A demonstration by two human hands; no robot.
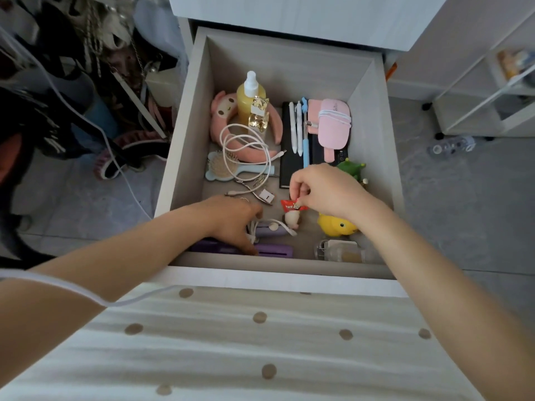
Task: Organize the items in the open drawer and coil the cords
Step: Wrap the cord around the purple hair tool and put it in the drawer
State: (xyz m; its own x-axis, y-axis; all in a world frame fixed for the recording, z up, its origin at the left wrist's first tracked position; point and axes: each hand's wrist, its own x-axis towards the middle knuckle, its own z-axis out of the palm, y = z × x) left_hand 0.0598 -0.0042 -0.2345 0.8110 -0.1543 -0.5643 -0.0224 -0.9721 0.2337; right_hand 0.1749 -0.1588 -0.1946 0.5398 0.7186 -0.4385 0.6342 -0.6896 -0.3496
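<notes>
The open drawer (185,157) holds many small items. My right hand (324,192) pinches a small charm with a red tag (291,206) and a white fuzzy ball (292,218) just above the drawer floor. My left hand (231,218) reaches into the front left corner, its fingers on a purple case (275,250) beside a lilac item wrapped with a white cord (275,228). A loose white cable (246,151) lies coiled over a pink plush headband (220,123). A pink pouch wound with a white cord (333,125) sits at the back right.
Also in the drawer: a yellow spray bottle (250,102), a gold perfume bottle (259,114), a blue hairbrush (223,169), pens (298,125) on a black case, a green toy (350,169), a yellow duck (335,225), a clear bottle (344,250). Clutter lies on the floor at left.
</notes>
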